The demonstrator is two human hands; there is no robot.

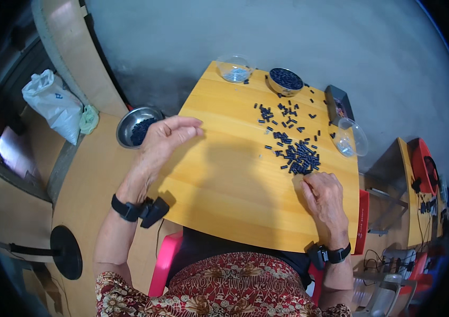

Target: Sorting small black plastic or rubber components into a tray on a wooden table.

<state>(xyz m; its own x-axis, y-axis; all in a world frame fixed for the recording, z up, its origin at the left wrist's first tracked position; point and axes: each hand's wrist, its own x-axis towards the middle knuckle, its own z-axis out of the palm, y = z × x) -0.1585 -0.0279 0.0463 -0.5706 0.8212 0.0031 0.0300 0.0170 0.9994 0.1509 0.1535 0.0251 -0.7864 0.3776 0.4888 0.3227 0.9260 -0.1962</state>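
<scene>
The right hand (pixel 325 191), curled narrow, seems to be gathering from the pile of black pieces (pixel 302 157) just beyond its knuckles; another pick calls for a fine pinch. The left hand (pixel 165 138) hangs raised, fingers near thumb, steel bowl (pixel 124 130) just left of it. Whether either holds a piece, I can't tell.

My view comes from the left of two wide fisheye cameras on my head, looking down and forward over the table (pixel 198 185). It sits near enough that my patterned shirt (pixel 230 280) fills six o'clock, with my left hand (pixel 166 140) toward ten and my right hand (pixel 326 193) toward four. The grey wall (pixel 245 31) stands farther off at twelve. Edges bow strongly near the rim, so I'd only guess the tilt is fairly steep.
</scene>
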